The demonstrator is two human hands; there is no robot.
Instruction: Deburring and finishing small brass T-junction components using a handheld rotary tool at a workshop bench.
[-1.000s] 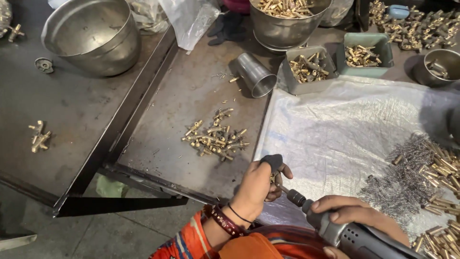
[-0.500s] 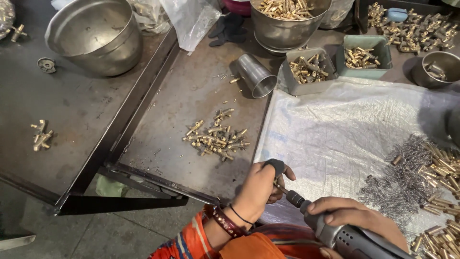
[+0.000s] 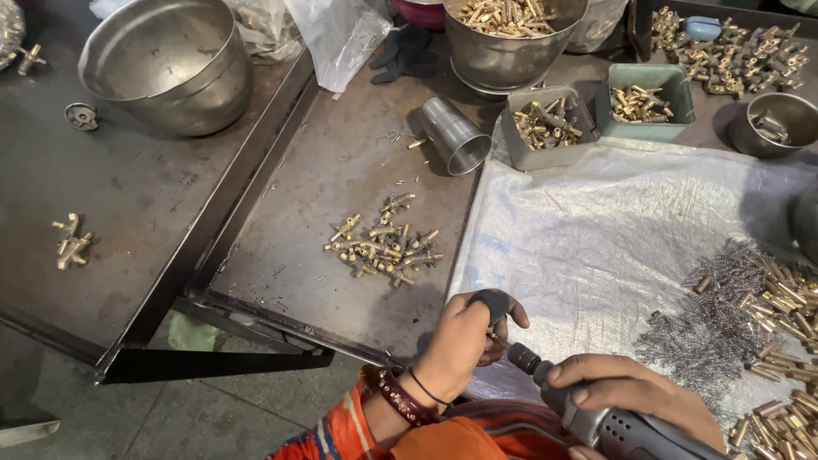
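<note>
Worktable, dark steel, carried everything listed; a raised bar divided it into a left and a middle section. White sheet covered its right part, unchanged from a second before. Large empty steel bowl stood at upper left; a second bowl, filled with brass fittings, stood at top centre. Steel cup lay on its side between them, mouth toward the sheet. Two small trays, one grey and one green, held brass pieces. Loose heap of brass fittings lay on bare steel at the middle, well apart from the hands. Springs and brass parts were spread at the sheet's right edge.

Rotary tool, grey-bodied, was held in the right hand, fingers wrapped closed around its body, its tip pointing toward the left hand. Left hand, one finger capped in dark covering, was pinched shut on a small workpiece at the tool's tip, near the sheet's lower-left edge; the piece was mostly hidden.

Change noted: over the last second both hands had drifted slightly right and down, grips the same, tool and piece kept together. Judged: work on that one piece was continuing, not finished.
</note>
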